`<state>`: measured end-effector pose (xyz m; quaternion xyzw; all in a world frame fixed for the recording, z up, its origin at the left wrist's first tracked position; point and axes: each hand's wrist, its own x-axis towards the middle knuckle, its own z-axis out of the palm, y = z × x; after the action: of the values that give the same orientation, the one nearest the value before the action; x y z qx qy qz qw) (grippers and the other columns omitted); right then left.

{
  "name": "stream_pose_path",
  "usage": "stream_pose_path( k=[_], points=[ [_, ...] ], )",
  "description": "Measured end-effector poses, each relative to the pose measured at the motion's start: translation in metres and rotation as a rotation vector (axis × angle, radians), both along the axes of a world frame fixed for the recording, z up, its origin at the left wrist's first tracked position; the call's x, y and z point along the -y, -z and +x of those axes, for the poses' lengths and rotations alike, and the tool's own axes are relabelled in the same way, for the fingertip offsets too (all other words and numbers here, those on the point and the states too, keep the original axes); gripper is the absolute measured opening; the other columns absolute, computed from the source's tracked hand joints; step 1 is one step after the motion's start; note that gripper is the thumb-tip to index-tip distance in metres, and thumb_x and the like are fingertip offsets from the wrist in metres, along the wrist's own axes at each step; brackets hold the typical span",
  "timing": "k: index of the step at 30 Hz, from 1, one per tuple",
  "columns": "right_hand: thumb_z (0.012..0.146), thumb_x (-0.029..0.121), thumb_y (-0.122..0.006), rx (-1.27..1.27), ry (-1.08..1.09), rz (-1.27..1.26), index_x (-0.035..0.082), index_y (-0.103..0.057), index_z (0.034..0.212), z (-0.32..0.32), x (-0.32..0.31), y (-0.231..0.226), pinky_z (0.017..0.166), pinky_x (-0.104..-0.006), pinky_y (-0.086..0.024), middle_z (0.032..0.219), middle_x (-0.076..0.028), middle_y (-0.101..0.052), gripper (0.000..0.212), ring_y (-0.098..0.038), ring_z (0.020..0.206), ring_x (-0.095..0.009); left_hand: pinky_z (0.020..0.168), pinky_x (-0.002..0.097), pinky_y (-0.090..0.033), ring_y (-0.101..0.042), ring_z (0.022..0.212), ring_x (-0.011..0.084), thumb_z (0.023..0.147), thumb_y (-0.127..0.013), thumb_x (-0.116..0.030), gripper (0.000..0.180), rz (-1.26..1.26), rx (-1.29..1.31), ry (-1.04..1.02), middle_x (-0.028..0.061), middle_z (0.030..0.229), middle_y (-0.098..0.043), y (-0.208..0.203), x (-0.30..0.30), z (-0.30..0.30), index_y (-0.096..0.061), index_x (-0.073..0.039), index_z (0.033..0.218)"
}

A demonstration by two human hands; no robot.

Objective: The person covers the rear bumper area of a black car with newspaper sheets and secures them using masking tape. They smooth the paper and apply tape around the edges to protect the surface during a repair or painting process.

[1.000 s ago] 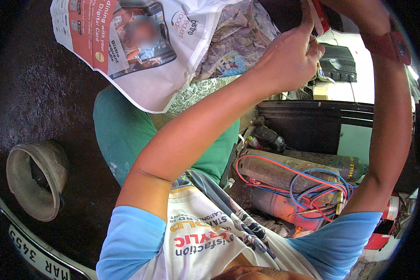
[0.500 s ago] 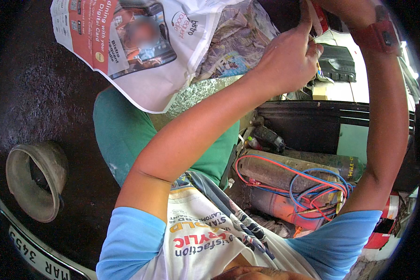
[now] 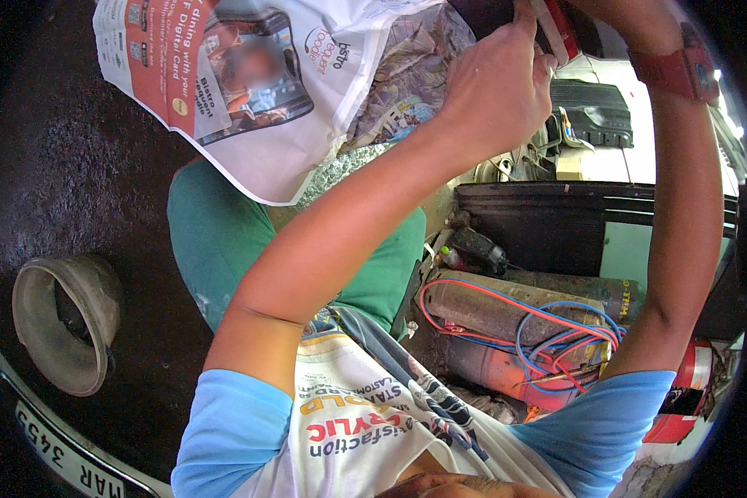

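Both my hands are up at the red-and-white part, work still under way.

Below my fingers lie the rusty cylinders (image 3: 506, 324) with red and blue hoses; left hand (image 3: 494, 87) fingers curl closed against the red-and-white part (image 3: 559, 29); right hand is out of view past the watch (image 3: 672, 70); newspaper (image 3: 249, 91) hangs left.

Red-and-white strip (image 3: 559, 29), tilted, at the top edge above newspaper (image 3: 257, 91)
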<state>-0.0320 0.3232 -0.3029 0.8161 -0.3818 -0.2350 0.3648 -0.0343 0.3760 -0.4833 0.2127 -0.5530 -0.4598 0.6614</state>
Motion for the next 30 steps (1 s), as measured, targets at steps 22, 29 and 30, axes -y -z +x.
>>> stream_pose_path(
  k=[22,29,30],
  points=[
    [0.089,0.015,-0.084,-0.008,-0.238,-0.176,-0.001,-0.081,0.088,-0.022,-0.013,-0.003,0.102,-0.0442,-0.054,0.107,-0.018,-0.07,0.016,-0.063,0.114,-0.033,0.088,0.0565,-0.059,-0.076,0.099,0.0483,0.104,-0.069,-0.02,0.084,-0.016,0.166,-0.227,0.0259,0.102,-0.077,0.006,0.007,-0.022,-0.025,0.011,0.168],
    [0.09,0.016,-0.086,0.131,0.348,-0.071,-0.001,-0.08,0.088,0.021,-0.029,0.002,0.099,-0.0446,-0.055,0.102,-0.017,-0.073,0.019,-0.068,0.107,-0.033,0.089,0.0622,-0.058,-0.072,0.1,0.0552,0.104,-0.067,-0.02,0.089,-0.043,0.149,-0.108,0.0295,0.104,-0.077,0.004,-0.004,-0.03,-0.016,0.012,0.169],
    [0.09,0.016,-0.086,0.137,0.345,-0.088,-0.001,-0.08,0.088,0.027,-0.024,0.004,0.1,-0.0443,-0.055,0.102,-0.017,-0.073,0.018,-0.068,0.107,-0.032,0.089,0.0633,-0.057,-0.071,0.101,0.0564,0.104,-0.067,-0.02,0.09,-0.046,0.162,-0.12,0.0301,0.105,-0.077,0.006,0.003,-0.024,-0.013,0.012,0.169]
  ],
)
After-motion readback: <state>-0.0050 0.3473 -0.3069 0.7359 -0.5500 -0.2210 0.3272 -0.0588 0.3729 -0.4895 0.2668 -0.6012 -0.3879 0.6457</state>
